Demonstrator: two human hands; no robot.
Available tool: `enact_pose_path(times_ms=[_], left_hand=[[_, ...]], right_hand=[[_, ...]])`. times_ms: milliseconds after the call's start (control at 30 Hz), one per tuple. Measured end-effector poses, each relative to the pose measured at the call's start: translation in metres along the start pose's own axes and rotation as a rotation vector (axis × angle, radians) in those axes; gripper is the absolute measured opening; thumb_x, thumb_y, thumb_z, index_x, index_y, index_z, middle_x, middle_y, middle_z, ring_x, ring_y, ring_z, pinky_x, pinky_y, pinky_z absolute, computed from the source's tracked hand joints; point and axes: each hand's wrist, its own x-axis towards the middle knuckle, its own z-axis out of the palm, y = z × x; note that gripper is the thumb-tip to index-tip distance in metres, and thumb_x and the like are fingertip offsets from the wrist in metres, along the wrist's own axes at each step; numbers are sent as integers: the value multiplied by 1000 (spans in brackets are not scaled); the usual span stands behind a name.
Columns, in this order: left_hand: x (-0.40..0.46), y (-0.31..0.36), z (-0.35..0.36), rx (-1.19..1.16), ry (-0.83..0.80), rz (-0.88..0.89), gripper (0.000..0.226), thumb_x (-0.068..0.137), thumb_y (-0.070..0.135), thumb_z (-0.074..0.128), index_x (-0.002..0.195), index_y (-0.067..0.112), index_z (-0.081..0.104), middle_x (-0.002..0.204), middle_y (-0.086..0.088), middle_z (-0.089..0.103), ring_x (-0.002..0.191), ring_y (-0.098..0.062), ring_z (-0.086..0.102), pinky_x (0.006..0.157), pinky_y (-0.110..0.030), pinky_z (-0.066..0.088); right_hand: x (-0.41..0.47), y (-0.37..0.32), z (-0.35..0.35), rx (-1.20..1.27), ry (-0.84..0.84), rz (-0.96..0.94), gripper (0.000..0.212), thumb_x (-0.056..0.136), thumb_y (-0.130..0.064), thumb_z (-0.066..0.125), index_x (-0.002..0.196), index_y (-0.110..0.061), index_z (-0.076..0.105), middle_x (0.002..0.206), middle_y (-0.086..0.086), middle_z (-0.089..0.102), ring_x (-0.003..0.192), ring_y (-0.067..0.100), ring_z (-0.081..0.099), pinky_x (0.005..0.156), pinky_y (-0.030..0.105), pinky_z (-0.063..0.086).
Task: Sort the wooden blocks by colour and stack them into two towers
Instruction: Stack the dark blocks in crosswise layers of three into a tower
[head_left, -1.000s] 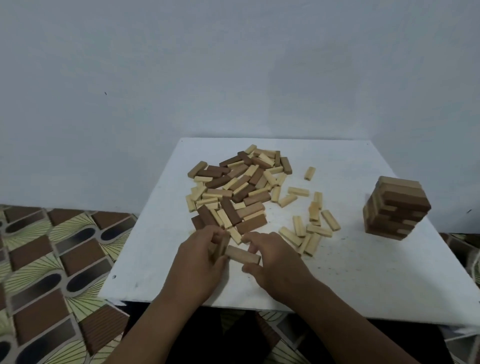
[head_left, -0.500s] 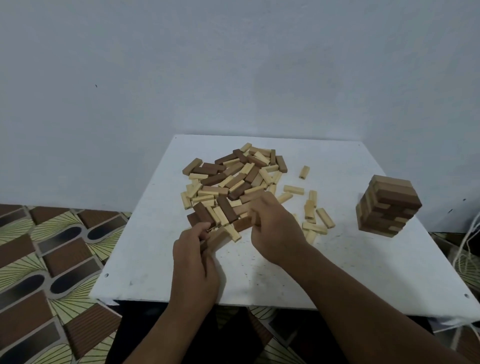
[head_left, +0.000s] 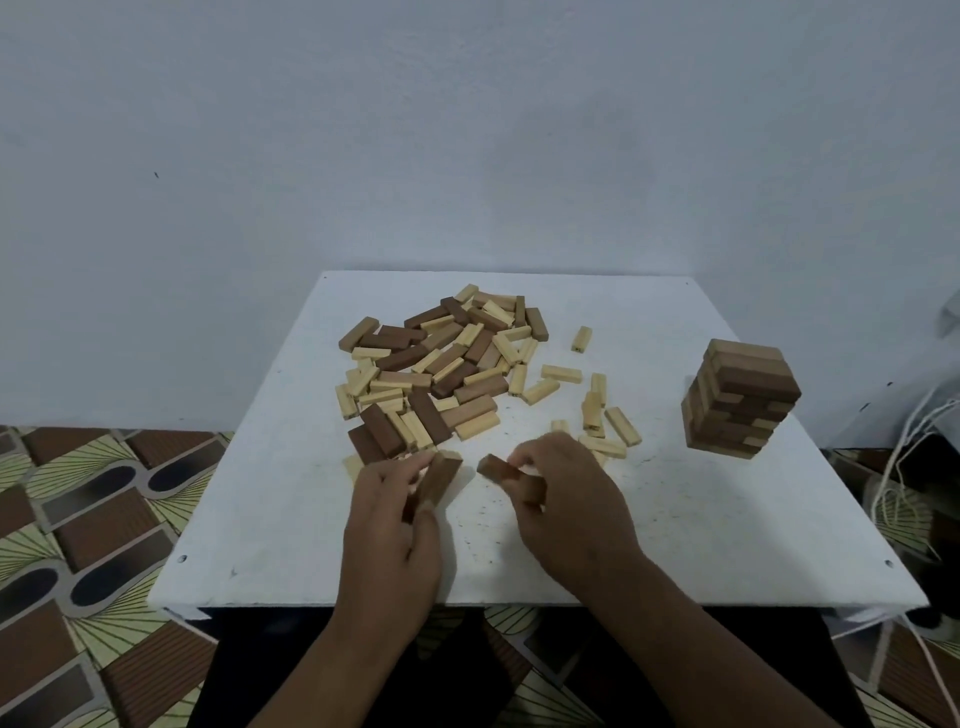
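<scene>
A mixed pile of dark brown and pale wooden blocks (head_left: 441, 364) lies on the white table (head_left: 675, 519) at the middle back. A scatter of pale blocks (head_left: 597, 410) lies to its right. A tower of brown blocks (head_left: 737, 405) stands at the right. My left hand (head_left: 389, 530) grips brown blocks (head_left: 439, 478) held upright near the pile's front edge. My right hand (head_left: 566, 504) pinches one brown block (head_left: 506, 473), its end pointing left toward the other hand. Both hands hover just above the table front.
The table's front edge (head_left: 519, 605) runs just below my wrists. A patterned floor (head_left: 93, 519) shows at left. White cords (head_left: 904, 467) hang at the right beside the table. A plain wall (head_left: 467, 130) rises behind.
My right hand drew back from the pile with a brown block in it. My left hand keeps its blocks and has moved slightly toward me.
</scene>
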Motion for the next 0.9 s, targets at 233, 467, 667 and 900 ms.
enact_pose_path(times_ms=[233, 467, 667, 900], left_hand=[[13, 42, 41, -238, -149, -300, 24, 93, 27, 64, 104, 41, 49, 84, 7, 61, 74, -3, 60, 61, -11, 45], [-4, 30, 48, -13, -88, -18, 14, 96, 29, 62, 109, 32, 65, 95, 14, 63, 84, 1, 62, 68, -17, 52], [-9, 20, 37, 157, -114, 84, 22, 93, 26, 65, 114, 26, 70, 95, 14, 67, 85, -4, 58, 74, -28, 53], [-9, 16, 34, 228, -180, 93, 7, 94, 33, 61, 95, 31, 68, 85, 18, 64, 88, -11, 54, 74, -35, 48]], right_hand=[[-27, 12, -12, 72, -20, 233, 20, 88, -48, 64, 81, -30, 57, 63, -11, 57, 64, 3, 56, 60, 19, 42], [-32, 22, -3, 22, -28, 219, 37, 89, -52, 60, 118, -29, 64, 113, -14, 60, 104, 6, 55, 85, 19, 43], [-36, 22, -10, 200, -7, 168, 38, 79, -31, 70, 106, -31, 43, 105, -16, 41, 93, 5, 48, 75, 19, 47], [-37, 28, -10, 197, -10, 152, 23, 81, -27, 69, 89, -31, 48, 83, -12, 53, 76, 7, 52, 63, 25, 48]])
